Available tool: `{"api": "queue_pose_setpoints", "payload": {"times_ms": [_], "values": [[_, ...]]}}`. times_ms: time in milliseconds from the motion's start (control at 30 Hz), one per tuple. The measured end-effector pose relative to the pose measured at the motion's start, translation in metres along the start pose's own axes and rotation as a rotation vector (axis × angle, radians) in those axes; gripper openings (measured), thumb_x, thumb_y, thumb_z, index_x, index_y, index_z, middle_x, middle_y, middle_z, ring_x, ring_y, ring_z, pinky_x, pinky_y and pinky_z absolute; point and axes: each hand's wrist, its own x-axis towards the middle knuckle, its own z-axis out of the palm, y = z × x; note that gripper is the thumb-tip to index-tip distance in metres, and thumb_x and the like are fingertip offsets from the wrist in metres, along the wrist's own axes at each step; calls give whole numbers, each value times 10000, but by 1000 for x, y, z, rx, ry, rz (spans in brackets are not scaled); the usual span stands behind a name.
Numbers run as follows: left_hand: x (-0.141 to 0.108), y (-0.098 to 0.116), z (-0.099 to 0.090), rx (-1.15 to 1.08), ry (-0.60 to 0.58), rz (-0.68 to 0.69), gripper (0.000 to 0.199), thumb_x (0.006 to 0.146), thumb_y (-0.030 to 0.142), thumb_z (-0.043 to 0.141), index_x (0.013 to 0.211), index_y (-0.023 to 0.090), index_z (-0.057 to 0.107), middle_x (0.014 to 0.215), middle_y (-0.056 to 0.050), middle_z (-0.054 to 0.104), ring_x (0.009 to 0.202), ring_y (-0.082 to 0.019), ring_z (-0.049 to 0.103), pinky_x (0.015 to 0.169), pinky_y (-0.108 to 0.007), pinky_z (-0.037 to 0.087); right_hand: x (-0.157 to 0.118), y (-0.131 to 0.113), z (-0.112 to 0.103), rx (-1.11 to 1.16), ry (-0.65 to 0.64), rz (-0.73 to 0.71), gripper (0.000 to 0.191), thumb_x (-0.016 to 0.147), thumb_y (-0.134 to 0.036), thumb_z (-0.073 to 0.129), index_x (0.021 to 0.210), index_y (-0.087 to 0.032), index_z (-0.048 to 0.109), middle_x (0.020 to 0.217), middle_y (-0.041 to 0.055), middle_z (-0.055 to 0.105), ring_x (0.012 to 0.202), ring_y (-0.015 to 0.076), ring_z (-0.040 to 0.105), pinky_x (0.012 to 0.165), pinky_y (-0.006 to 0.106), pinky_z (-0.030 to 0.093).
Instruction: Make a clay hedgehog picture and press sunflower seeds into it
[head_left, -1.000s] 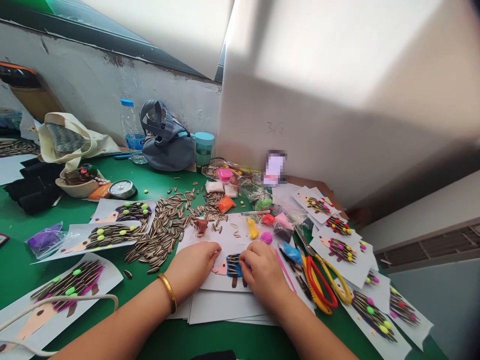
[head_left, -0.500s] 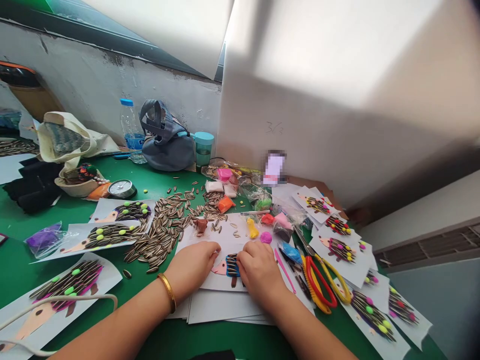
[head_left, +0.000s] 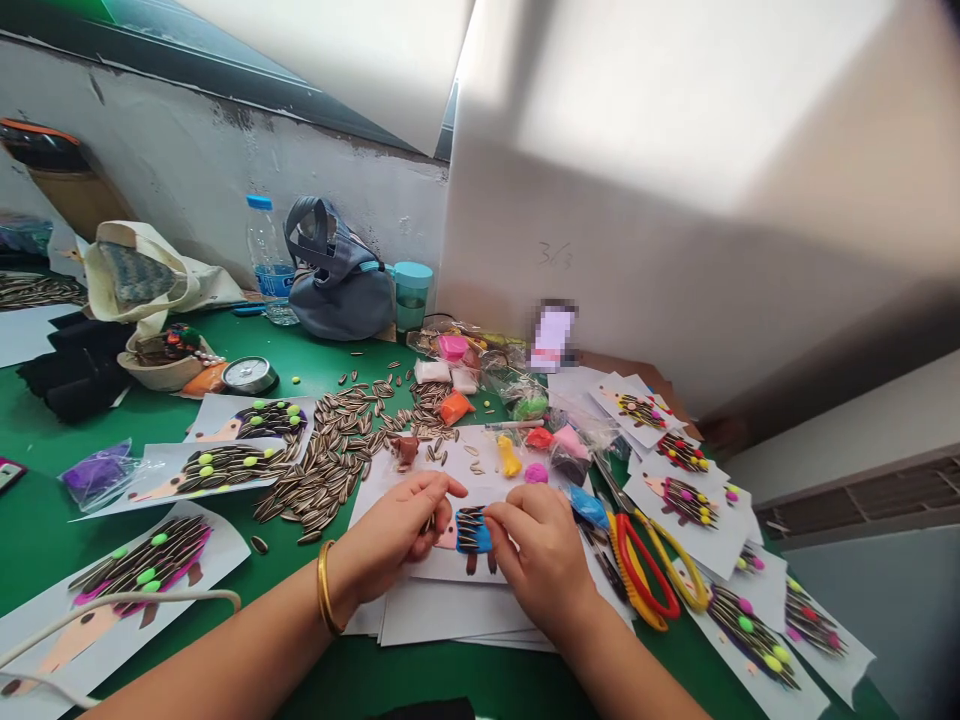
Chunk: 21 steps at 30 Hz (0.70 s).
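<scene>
On white paper (head_left: 442,568) before me lies a clay hedgehog (head_left: 472,545), with a pink face, blue body and brown feet. Sunflower seeds stick in rows in the blue clay. My left hand (head_left: 394,530), wearing a gold bangle, is beside the face; its fingers curl around sunflower seeds (head_left: 428,524), index finger stretched out. At the body's right side, my right hand (head_left: 544,545) pinches thumb and forefinger on what looks like a sunflower seed, mostly hidden by the fingertips. A heap of sunflower seeds (head_left: 330,470) lies on the green table (head_left: 300,640), left of the paper.
Finished-looking hedgehog pictures lie left (head_left: 142,570) and right (head_left: 682,500). Scissors (head_left: 645,570) lie right of the paper. Bagged clay (head_left: 454,407), a yellow clay lump (head_left: 509,455), a blue bag (head_left: 337,280), a bottle (head_left: 271,265) and a cup (head_left: 412,295) stand or lie farther back.
My right hand has shifted right and its fingers have drawn together at the body's edge, uncovering more blue clay and seeds. My left index finger has stretched out, and seeds show in that hand.
</scene>
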Motion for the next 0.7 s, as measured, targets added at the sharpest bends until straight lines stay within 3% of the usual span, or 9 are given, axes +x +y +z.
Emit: {"api": "queue_pose_setpoints", "payload": {"times_ms": [100,233,367,500,700], "values": [[-6,-3,10,-310,-97,-149,437,883,568,565,1032,160,615,695,40,530,411,-21,234,416,-181,130,-1,-10,0,109,49,-54,188,954,-202,531,988,-237,712,828,40,592,797,186,529,740,350,347],[-10,-5,17,-467,-106,-249,458,806,566,681,953,135,622,604,79,434,406,-9,201,410,-173,82,-3,-19,3,159,31,-114,253,933,-180,543,1120,-265,691,875,41,621,827,190,552,753,356,368],[-10,-6,21,-473,-73,-254,488,770,572,714,941,128,611,626,69,469,413,1,219,418,-162,117,-3,-21,5,150,-1,-97,253,884,-220,597,1117,-245,690,922,54,626,860,206,553,768,371,377],[-11,-10,23,-414,-70,-265,481,767,592,703,921,152,588,554,97,402,406,-15,228,422,-164,134,-3,-24,8,148,-18,-93,180,888,-194,597,1018,-247,711,902,46,626,857,197,547,782,370,385],[-16,-8,24,-352,-134,-221,417,818,567,656,894,167,564,563,92,421,408,-23,224,427,-185,120,-5,-23,3,241,94,-42,155,912,-185,574,973,-243,705,875,43,598,836,191,556,753,359,421]]}}
